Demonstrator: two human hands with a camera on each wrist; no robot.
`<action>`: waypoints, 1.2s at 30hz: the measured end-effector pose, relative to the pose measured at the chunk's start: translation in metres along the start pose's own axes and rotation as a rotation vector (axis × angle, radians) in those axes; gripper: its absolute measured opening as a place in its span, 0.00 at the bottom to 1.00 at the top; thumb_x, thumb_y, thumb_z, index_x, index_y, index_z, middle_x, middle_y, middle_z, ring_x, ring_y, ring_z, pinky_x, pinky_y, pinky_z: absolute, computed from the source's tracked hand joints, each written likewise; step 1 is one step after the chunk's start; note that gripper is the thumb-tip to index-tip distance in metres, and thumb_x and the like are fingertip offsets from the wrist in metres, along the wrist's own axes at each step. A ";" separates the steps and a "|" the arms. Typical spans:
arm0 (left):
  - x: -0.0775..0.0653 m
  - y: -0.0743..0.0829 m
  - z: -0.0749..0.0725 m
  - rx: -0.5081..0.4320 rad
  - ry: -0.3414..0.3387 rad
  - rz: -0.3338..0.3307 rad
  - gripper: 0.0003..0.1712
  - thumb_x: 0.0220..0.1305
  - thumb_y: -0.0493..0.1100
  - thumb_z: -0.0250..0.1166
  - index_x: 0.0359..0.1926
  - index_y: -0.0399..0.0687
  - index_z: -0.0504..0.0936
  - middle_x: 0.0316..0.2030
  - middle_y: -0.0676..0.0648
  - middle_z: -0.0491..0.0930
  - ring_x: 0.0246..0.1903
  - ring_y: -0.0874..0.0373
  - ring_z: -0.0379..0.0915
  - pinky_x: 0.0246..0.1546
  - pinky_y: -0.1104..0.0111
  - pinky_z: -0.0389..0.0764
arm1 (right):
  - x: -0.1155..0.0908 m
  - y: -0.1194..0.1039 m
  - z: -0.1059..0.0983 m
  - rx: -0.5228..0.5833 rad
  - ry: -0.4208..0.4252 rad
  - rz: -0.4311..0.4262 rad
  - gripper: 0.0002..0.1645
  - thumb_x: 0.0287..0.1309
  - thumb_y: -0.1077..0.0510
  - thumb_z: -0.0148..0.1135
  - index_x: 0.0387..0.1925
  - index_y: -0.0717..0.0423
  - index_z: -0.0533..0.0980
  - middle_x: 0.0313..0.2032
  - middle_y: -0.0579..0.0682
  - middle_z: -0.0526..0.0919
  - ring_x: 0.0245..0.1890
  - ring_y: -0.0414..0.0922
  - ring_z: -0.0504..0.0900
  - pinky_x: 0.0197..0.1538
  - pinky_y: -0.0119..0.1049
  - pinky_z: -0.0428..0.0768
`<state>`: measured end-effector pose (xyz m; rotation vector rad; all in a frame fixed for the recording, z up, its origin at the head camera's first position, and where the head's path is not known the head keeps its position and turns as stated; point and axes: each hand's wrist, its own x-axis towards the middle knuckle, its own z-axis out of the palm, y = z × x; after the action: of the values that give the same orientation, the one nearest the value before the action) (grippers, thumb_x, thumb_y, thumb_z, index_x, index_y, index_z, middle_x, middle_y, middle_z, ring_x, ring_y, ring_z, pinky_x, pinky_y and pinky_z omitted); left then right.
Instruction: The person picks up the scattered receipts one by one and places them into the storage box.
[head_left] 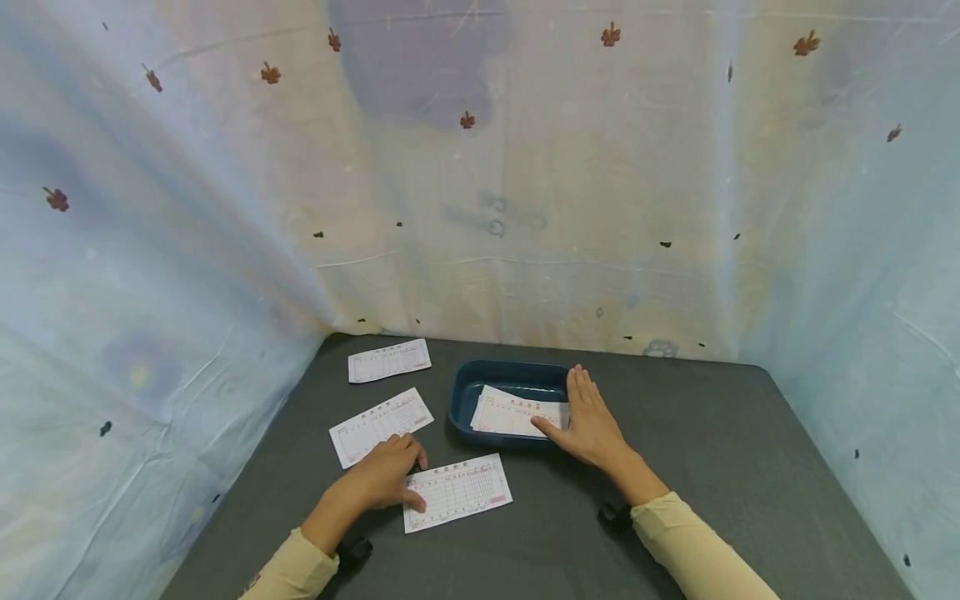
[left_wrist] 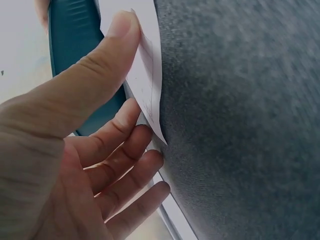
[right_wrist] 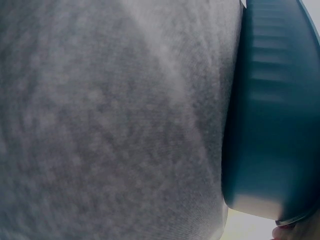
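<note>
Slip (head_left: 465,493) extends right from your left hand (head_left: 384,472), the nearer one | long axis left-right, right end farther | your left thumb lies on its left end, fingers bent at its edge; whether they pinch, I can't tell | tray (head_left: 517,377) beyond, your right hand (head_left: 594,427) straight-fingered at its right wall

The slips (head_left: 465,492) are printed too small to read. The right hand (head_left: 594,427) hides part of the tray (head_left: 517,377). The head view's lower edge crops both sleeves (head_left: 296,571).
</note>
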<state>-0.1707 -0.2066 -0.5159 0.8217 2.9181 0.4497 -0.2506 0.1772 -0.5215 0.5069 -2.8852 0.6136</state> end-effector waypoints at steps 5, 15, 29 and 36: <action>-0.001 0.003 -0.001 -0.013 -0.017 -0.010 0.32 0.46 0.56 0.88 0.44 0.50 0.79 0.41 0.56 0.69 0.43 0.56 0.66 0.49 0.54 0.74 | -0.001 -0.001 -0.001 0.001 0.008 -0.004 0.73 0.63 0.25 0.65 0.82 0.75 0.47 0.83 0.70 0.47 0.84 0.65 0.47 0.84 0.58 0.50; 0.002 -0.004 0.001 -0.099 -0.020 -0.014 0.31 0.47 0.52 0.88 0.41 0.54 0.75 0.34 0.56 0.72 0.36 0.62 0.63 0.40 0.63 0.69 | 0.000 -0.002 -0.001 -0.014 -0.010 0.002 0.73 0.65 0.24 0.62 0.82 0.75 0.45 0.84 0.70 0.44 0.85 0.64 0.46 0.84 0.58 0.49; 0.006 -0.024 -0.006 -0.318 -0.047 0.033 0.06 0.76 0.47 0.70 0.43 0.57 0.80 0.33 0.62 0.77 0.33 0.68 0.72 0.36 0.68 0.76 | 0.000 0.001 0.000 -0.001 -0.016 0.006 0.73 0.65 0.24 0.62 0.83 0.74 0.44 0.84 0.70 0.44 0.85 0.64 0.45 0.84 0.59 0.48; 0.008 -0.032 -0.021 -0.360 0.052 0.050 0.04 0.78 0.52 0.67 0.44 0.62 0.83 0.36 0.64 0.80 0.38 0.68 0.76 0.41 0.66 0.80 | 0.001 0.001 0.001 -0.005 -0.025 0.012 0.74 0.66 0.23 0.61 0.83 0.73 0.42 0.84 0.69 0.43 0.85 0.63 0.44 0.84 0.57 0.47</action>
<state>-0.1967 -0.2339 -0.5051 0.8375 2.7392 0.9779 -0.2516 0.1770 -0.5225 0.5003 -2.9149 0.6065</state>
